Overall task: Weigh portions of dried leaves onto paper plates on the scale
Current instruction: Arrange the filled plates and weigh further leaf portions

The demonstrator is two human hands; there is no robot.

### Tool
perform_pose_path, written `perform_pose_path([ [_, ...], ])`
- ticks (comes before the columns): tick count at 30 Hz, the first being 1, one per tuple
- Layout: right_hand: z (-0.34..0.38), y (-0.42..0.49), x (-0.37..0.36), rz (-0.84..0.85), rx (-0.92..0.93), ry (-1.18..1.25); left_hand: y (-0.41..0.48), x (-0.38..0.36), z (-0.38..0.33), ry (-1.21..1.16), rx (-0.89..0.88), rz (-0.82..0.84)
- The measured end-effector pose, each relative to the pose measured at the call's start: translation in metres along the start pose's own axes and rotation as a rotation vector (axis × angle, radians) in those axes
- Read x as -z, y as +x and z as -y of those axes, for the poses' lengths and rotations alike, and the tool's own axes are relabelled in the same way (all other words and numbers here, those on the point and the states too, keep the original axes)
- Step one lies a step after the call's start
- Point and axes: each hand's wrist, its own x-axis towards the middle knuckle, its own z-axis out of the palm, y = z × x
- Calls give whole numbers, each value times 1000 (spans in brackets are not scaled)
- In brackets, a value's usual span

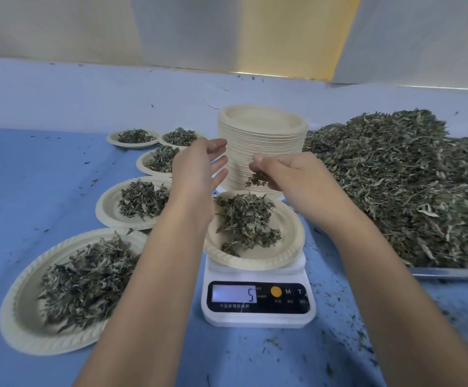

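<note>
Your right hand (288, 174) sits just right of the frame's centre, its fingers curled round a small clump (256, 178) of dried leaves, which hangs above the far rim of the plate (292, 247). Your left hand (199, 163) is raised just left of it, empty, with its fingers straight and slightly spread and its palm turned toward the right hand. The two hands are near each other but do not touch.

The plate rests on the white scale (258, 317) at lower centre and holds a loose portion (244, 222) of leaves. The scale's display shows 5.

Behind the hands a tall stack (263, 143) of bare plates stands at upper centre. To the right a large heap (408, 191) of leaves fills a metal tray (450, 272), whose near edge shows at the right side of the frame. Five filled plates (17, 311) run in a line from lower left toward upper centre, each holding its own pile. Leaf crumbs speckle the blue table (31, 191).
</note>
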Motion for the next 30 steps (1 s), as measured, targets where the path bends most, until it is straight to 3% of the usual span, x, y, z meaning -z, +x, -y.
perform_pose_path([
  [9,-1,5,1,-96,-50,179,-1,-3,2,-6,20,9],
  [21,0,6,3,-89,-65,340,-5,-6,3,18,31,40],
  [25,-3,3,5,-59,-17,22,-5,-6,5,18,33,40],
  [30,-3,-1,0,160,-5,-333,-4,-6,5,10,42,33],
])
